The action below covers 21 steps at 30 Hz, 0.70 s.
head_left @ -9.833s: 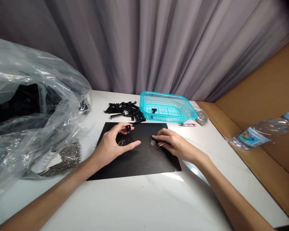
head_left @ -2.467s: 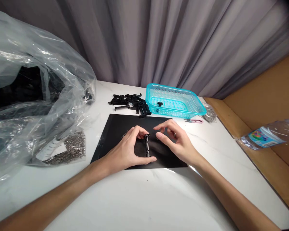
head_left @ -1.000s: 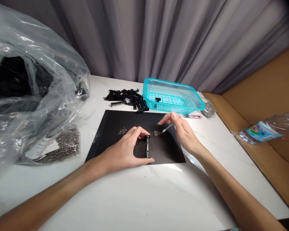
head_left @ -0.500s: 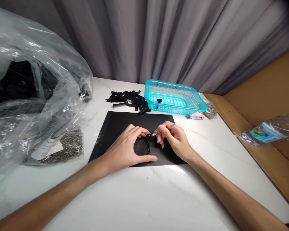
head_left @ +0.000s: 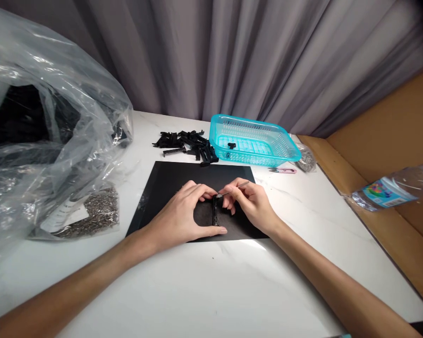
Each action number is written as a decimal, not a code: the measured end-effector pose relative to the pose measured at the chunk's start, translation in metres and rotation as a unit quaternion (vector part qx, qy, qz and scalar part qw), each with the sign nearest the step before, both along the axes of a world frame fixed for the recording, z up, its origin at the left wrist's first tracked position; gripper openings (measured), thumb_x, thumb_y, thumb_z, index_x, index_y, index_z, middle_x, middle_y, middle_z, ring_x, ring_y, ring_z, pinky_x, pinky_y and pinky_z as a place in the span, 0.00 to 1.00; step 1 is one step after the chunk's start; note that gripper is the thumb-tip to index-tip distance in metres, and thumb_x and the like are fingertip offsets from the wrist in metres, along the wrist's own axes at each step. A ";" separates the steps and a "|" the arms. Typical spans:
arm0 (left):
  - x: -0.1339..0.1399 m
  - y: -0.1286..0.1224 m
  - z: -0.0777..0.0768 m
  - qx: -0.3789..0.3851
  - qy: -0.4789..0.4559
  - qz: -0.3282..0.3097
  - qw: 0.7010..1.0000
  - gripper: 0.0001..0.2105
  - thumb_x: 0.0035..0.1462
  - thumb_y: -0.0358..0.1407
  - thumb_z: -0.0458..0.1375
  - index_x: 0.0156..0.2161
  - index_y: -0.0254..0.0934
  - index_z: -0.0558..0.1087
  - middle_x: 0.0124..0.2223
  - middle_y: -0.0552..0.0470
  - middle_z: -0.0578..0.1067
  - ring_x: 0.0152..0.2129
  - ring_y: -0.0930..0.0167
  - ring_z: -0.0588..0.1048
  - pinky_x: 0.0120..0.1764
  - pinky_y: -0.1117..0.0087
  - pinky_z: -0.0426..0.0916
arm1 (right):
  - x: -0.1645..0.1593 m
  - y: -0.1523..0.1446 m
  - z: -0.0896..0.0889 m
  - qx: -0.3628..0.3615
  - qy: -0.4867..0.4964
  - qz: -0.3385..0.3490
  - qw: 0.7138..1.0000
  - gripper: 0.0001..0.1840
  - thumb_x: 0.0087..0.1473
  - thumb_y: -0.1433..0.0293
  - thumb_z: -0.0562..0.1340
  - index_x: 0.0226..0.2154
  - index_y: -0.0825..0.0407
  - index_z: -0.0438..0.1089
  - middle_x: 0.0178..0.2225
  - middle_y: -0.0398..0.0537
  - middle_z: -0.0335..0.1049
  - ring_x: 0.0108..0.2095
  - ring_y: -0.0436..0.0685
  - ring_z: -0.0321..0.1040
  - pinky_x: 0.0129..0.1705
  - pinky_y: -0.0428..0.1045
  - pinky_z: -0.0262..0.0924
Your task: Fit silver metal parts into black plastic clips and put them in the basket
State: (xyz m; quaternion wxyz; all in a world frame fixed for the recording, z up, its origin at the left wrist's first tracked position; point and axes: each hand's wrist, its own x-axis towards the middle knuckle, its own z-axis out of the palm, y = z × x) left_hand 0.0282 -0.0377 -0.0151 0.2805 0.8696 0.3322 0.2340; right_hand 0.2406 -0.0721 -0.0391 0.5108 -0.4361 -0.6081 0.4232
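Note:
My left hand (head_left: pixel 186 211) grips a narrow black plastic part (head_left: pixel 215 211) by its two ends, thumb at the near end and fingertips at the far end. The part lies lengthwise away from me, over a black mat (head_left: pixel 183 176). Between the thumb and fingers of my right hand (head_left: pixel 248 199) is a thin metal tool like tweezers (head_left: pixel 227 191). Its tip meets the far end of the black part. Whether the tip holds something small cannot be made out.
Several black plastic parts (head_left: pixel 188 144) are heaped behind the mat, beside a blue basket (head_left: pixel 255 159). Pink thread snips (head_left: pixel 284 170) lie before the basket. At left are a bag of small metal pieces (head_left: pixel 102 211) and a large plastic bag (head_left: pixel 91 94); at right, a bottle (head_left: pixel 387 191) and cardboard (head_left: pixel 384 136).
The tip of the metal tool has moved left, onto the far end of the black part. My left hand keeps the same grip. The whole view has shifted slightly.

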 end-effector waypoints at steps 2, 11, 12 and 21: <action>0.000 0.001 0.000 -0.004 0.001 0.001 1.000 0.28 0.45 0.54 0.73 0.46 0.42 0.74 0.41 0.50 0.75 0.44 0.59 0.73 0.49 0.55 0.74 | 0.000 -0.001 0.001 0.007 -0.005 -0.003 1.000 0.22 0.66 0.52 0.62 0.34 0.53 0.76 0.29 0.46 0.73 0.25 0.50 0.70 0.26 0.47 0.69; 0.001 0.002 -0.001 -0.009 -0.010 -0.010 1.000 0.28 0.45 0.51 0.75 0.48 0.41 0.75 0.41 0.51 0.74 0.43 0.61 0.74 0.49 0.56 0.74 | -0.002 -0.005 0.001 0.031 -0.037 -0.010 0.999 0.21 0.67 0.54 0.61 0.32 0.52 0.76 0.31 0.47 0.74 0.26 0.51 0.71 0.28 0.48 0.70; 0.001 0.002 -0.002 -0.008 -0.011 -0.011 1.000 0.28 0.45 0.51 0.75 0.48 0.41 0.75 0.41 0.51 0.74 0.43 0.61 0.74 0.48 0.56 0.74 | -0.002 -0.005 0.000 0.032 -0.038 -0.011 0.999 0.21 0.67 0.53 0.60 0.32 0.52 0.76 0.31 0.47 0.74 0.26 0.51 0.72 0.28 0.48 0.70; -0.002 0.003 -0.002 0.007 0.006 -0.022 1.000 0.29 0.46 0.50 0.74 0.49 0.39 0.74 0.43 0.50 0.74 0.46 0.60 0.73 0.50 0.56 0.73 | -0.004 -0.005 0.002 0.034 -0.040 -0.013 0.999 0.23 0.68 0.52 0.59 0.35 0.53 0.76 0.29 0.46 0.73 0.25 0.49 0.70 0.27 0.46 0.68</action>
